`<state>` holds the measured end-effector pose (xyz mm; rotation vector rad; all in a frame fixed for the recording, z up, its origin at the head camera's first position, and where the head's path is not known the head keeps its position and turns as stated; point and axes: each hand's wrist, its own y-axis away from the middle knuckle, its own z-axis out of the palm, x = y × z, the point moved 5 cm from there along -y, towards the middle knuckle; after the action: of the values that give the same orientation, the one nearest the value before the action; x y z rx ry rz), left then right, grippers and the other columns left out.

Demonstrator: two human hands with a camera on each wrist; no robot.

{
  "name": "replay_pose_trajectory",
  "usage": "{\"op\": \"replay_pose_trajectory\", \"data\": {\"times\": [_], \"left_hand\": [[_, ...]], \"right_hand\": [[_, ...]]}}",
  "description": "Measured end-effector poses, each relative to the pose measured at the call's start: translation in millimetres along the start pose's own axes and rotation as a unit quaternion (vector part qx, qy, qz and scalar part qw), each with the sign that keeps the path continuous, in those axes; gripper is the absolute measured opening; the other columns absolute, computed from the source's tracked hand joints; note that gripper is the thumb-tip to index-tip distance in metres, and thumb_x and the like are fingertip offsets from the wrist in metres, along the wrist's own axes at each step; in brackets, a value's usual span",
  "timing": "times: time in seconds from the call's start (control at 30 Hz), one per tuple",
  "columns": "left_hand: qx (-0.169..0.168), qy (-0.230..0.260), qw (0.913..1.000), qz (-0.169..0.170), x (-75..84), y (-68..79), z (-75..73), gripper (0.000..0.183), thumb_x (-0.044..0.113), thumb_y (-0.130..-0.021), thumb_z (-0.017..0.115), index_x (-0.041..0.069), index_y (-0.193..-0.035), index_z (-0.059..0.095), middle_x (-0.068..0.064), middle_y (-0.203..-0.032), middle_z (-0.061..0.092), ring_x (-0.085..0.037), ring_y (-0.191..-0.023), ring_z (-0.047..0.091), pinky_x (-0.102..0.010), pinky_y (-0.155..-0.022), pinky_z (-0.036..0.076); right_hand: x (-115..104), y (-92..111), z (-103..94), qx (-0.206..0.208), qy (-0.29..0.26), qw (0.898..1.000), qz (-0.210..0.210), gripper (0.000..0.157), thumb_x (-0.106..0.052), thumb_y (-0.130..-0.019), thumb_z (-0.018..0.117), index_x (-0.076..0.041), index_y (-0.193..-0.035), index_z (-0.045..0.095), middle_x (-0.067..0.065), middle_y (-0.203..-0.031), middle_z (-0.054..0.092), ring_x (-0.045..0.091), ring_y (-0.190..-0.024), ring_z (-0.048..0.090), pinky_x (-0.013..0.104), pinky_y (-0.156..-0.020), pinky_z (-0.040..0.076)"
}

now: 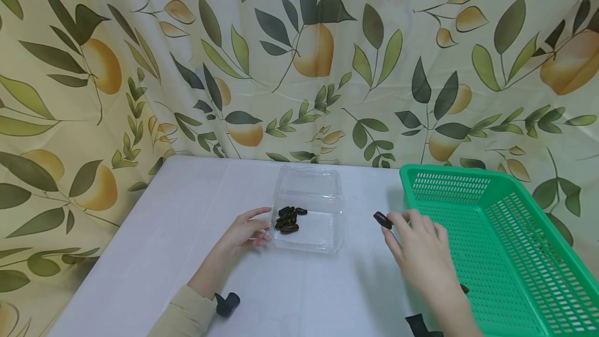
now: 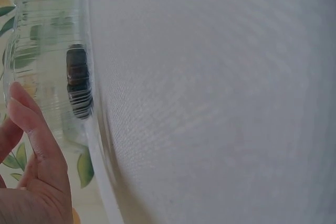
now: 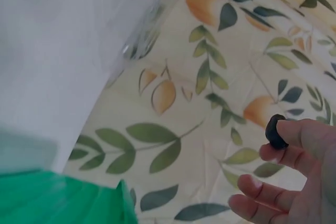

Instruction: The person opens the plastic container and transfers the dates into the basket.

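A cream curtain printed with orange fruit and green leaves [image 1: 299, 56] hung behind a white cloth-covered table [image 1: 140, 254]. A green perforated plastic basket [image 1: 458, 170] stood at the right, the right forearm crossing its near left side and hiding part of it. Near the middle sat a clear plastic hinged box [image 1: 318, 230], its lid [image 1: 306, 182] laid back.

The left hand [image 1: 245, 230] was slack, its fingers parted beside the box's left wall and grasping nothing — whether they pressed the plastic could not be told. The right hand [image 1: 418, 246] pinched a glossy dark-brown oblong date [image 1: 382, 220] between thumb and forefinger, raised between box and basket.

One basket, one box, one date held; about six overlapping dates [image 1: 289, 229] lay in the box's left half, and at least one dark piece [image 1: 464, 288] showed in the basket — partly hidden by the right wrist.
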<state>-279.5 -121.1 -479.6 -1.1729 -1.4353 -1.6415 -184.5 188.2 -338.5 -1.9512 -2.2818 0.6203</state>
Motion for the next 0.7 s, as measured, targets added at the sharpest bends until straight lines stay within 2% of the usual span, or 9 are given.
{"op": "replay_pose_trajectory", "data": {"times": [0.47, 0.7], "left_hand": [[-0.016, 0.008, 0.9998, -0.006, 11.5, 12.4, 3.9, 0.049, 0.004, -0.089, 0.053, 0.007, -0.136, 0.041, -0.014, -0.089, 0.062, -0.011, -0.058, 0.061, -0.025, -0.058, 0.053], [-0.004, 0.011, 0.9999, -0.005, 3.5, 3.6, 2.3, 0.049, 0.008, -0.088, 0.057, 0.013, -0.134, 0.045, -0.013, -0.090, 0.063, -0.011, -0.058, 0.061, -0.024, -0.056, 0.052]], "right_hand": [[54, 21, -7.6, -0.022, 0.007, 0.998, 0.056, 0.022, -0.019, -0.089, 0.057, -0.011, -0.110, 0.053, 0.021, -0.106, 0.048, 0.040, -0.094, 0.043, 0.058, -0.081, 0.026], [78, 28, -5.5, -0.032, 0.026, 0.997, 0.071, 0.024, -0.021, -0.090, 0.057, -0.011, -0.110, 0.052, 0.023, -0.104, 0.047, 0.041, -0.091, 0.043, 0.059, -0.078, 0.026]]}}
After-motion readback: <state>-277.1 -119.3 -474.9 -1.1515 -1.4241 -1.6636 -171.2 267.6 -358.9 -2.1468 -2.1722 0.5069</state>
